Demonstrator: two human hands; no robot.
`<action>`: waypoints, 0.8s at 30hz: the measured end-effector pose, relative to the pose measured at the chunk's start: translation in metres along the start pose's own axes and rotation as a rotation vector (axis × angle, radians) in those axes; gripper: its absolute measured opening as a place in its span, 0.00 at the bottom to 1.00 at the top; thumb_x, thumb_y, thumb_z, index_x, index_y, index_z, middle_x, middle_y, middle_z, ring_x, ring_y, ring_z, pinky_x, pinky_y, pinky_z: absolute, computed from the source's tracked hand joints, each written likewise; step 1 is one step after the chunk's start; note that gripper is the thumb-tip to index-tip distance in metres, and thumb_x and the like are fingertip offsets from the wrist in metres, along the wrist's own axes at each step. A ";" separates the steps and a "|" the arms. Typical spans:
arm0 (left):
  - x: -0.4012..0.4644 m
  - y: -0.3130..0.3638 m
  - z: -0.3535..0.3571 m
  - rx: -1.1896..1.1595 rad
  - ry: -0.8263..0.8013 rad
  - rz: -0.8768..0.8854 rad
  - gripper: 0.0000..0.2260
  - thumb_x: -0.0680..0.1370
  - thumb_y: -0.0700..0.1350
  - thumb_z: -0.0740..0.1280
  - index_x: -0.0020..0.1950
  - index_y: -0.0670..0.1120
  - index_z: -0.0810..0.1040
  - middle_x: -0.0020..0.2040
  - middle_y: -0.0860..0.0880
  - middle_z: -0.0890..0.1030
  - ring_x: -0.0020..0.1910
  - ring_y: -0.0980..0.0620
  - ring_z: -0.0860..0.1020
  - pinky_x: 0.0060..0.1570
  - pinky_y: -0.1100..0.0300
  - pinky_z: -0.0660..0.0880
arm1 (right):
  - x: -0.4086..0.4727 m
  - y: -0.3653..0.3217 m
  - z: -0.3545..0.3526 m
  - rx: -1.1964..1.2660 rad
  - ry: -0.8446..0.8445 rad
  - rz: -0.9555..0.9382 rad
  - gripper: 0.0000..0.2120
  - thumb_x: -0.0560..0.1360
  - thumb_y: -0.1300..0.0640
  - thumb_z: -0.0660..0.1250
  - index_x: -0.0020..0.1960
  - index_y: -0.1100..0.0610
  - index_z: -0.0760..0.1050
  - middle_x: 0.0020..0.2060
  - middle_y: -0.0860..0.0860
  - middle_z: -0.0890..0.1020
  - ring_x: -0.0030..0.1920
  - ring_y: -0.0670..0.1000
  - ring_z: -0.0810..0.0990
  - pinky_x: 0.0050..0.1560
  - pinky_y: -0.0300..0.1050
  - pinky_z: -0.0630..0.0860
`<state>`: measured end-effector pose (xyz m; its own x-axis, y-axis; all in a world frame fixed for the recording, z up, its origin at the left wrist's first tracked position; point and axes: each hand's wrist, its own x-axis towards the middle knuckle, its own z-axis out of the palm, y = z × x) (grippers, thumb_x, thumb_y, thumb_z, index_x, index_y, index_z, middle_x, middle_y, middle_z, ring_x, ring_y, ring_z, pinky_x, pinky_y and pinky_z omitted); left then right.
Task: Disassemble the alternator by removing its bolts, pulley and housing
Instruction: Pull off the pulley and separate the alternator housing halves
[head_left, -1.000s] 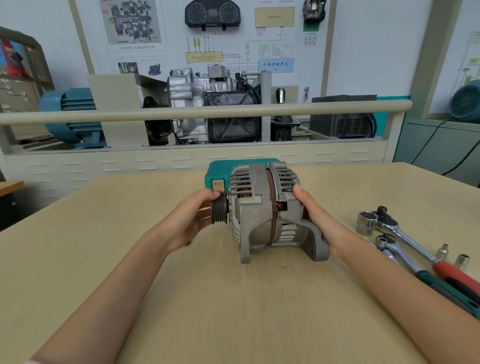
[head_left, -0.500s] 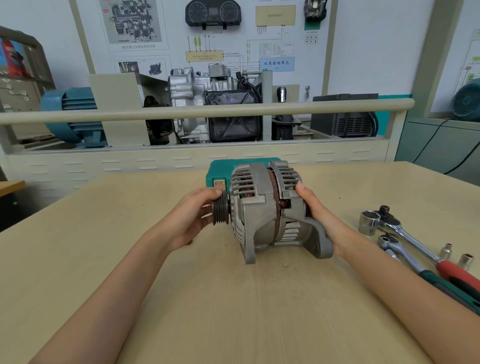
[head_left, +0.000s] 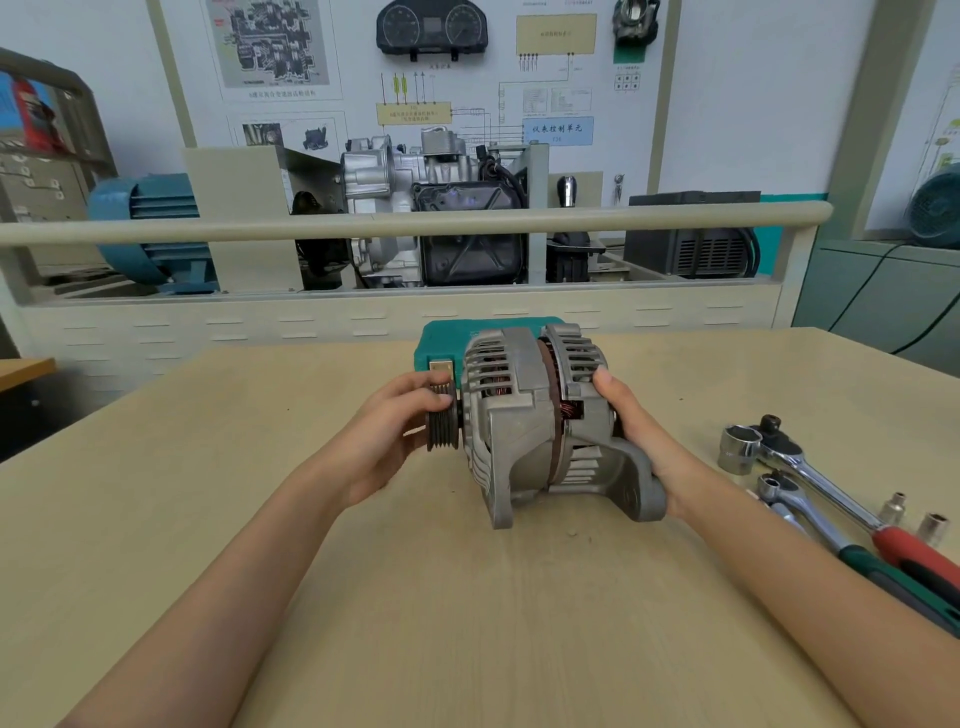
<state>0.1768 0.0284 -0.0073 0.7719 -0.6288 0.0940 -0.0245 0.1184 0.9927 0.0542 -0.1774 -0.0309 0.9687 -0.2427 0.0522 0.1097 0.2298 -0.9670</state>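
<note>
Behind the wooden table (head_left: 260, 519) a training rig is standing. You are steadying the alternator (head_left: 540, 421) at the table's middle: left hand (head_left: 384, 441) pinching the pulley (head_left: 442, 423), right hand (head_left: 639, 431) gripping the rear housing. Nothing is looking removed yet; ratchets (head_left: 810, 467) are lying untouched.

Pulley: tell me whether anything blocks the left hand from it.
Nothing visible does. The left hand already grips the pulley, fingers curled over its grooves, while the right hand holds the alternator at its rear housing.
</note>
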 end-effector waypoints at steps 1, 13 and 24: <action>0.001 0.000 -0.002 0.001 0.004 -0.018 0.09 0.77 0.39 0.63 0.57 0.45 0.77 0.47 0.50 0.80 0.43 0.55 0.77 0.38 0.64 0.75 | 0.000 0.000 0.000 -0.012 0.004 0.000 0.39 0.60 0.35 0.67 0.66 0.52 0.71 0.53 0.55 0.83 0.49 0.52 0.84 0.48 0.46 0.80; -0.003 0.002 -0.002 0.038 0.023 -0.243 0.21 0.78 0.60 0.61 0.58 0.44 0.75 0.45 0.45 0.80 0.43 0.50 0.79 0.46 0.55 0.79 | 0.004 -0.001 -0.005 -0.024 -0.011 0.031 0.37 0.58 0.34 0.68 0.63 0.52 0.72 0.50 0.55 0.84 0.46 0.52 0.84 0.48 0.46 0.81; -0.003 -0.001 -0.008 -0.098 -0.046 -0.114 0.24 0.73 0.40 0.69 0.67 0.40 0.70 0.57 0.42 0.79 0.49 0.51 0.82 0.42 0.60 0.80 | 0.002 -0.004 -0.006 -0.016 0.072 0.008 0.33 0.62 0.29 0.60 0.60 0.47 0.75 0.52 0.56 0.83 0.53 0.56 0.82 0.56 0.55 0.78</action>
<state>0.1794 0.0367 -0.0091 0.7363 -0.6765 -0.0136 0.1259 0.1172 0.9851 0.0547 -0.1848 -0.0289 0.9511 -0.3078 0.0268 0.0976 0.2171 -0.9712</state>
